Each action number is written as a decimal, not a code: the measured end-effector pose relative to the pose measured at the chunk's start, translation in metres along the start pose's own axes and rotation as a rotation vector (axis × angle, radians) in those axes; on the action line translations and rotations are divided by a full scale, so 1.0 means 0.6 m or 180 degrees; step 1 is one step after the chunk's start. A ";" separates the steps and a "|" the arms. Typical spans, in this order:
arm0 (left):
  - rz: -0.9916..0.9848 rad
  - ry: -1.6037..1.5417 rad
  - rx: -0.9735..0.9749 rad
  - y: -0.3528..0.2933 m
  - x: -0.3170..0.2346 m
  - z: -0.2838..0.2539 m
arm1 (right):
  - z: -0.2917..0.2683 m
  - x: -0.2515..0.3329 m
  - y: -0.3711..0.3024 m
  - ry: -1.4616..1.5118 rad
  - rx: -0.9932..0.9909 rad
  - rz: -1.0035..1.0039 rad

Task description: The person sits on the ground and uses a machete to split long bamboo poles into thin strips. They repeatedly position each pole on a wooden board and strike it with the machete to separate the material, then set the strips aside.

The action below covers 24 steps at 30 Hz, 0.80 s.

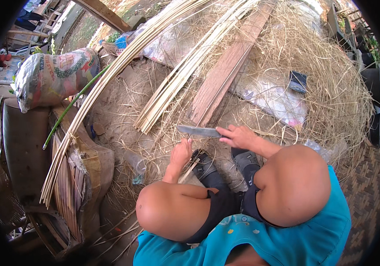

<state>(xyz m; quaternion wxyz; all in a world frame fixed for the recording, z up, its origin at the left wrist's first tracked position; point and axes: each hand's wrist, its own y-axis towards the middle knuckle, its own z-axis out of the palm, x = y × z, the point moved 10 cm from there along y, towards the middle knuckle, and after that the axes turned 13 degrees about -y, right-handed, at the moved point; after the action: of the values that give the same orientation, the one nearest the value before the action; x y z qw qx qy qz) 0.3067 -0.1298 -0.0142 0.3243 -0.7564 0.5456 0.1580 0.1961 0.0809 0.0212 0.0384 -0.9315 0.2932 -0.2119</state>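
- Outdoors, bare dirt ground [123,102] lies before you, strewn with dry straw [332,84] and long bamboo strips [176,75]; a wooden plank [225,66] runs up the middle.
- Your right hand [239,136] has its fingers wrapped around the handle of a broad knife [198,131], blade pointing left.
- Your left hand [181,153] is curled around a thin bamboo sliver [189,170], thumb tip just beneath the blade.
- A printed sack [54,75] sits at far left.

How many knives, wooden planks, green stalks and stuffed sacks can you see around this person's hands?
Knife, held in the right hand, with the left hand just below its blade: 1
Wooden plank: 1
Green stalk: 1
Stuffed printed sack: 1
Total: 4
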 end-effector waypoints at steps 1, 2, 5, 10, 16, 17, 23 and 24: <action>0.0051 0.0043 0.0035 -0.001 0.001 -0.010 | -0.019 -0.066 0.005 0.0032 -0.0552 0.0356; 0.0081 0.0095 0.0049 -0.008 0.007 -0.020 | -0.055 -0.151 0.005 0.0077 -0.1108 0.0682; 0.0143 0.0032 0.0041 -0.039 0.047 -0.020 | -0.186 -0.456 -0.032 -0.0064 -0.1372 0.2260; 0.0147 -0.0598 -0.0041 -0.010 0.006 -0.032 | -0.185 -0.340 -0.008 0.0234 -0.1441 0.1922; -0.0302 -0.0961 0.0282 -0.039 0.071 -0.028 | -0.047 -0.127 0.027 -0.0289 -0.0494 0.0723; -0.0290 -0.0998 0.0345 -0.056 0.073 -0.028 | -0.106 -0.285 0.012 -0.0348 -0.1105 0.1405; -0.1346 -0.2451 0.0910 -0.061 0.122 -0.016 | -0.147 -0.349 0.025 0.0148 -0.0971 0.1857; -0.1636 -0.2670 0.1174 -0.050 0.106 -0.003 | -0.100 -0.234 0.027 0.0054 -0.1050 0.1267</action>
<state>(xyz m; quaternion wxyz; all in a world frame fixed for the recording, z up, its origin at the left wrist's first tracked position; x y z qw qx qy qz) 0.3569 -0.1712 -0.0413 0.6710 -0.6679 0.1844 0.2640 0.0589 0.1494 0.0203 -0.0755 -0.8473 0.5016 -0.1574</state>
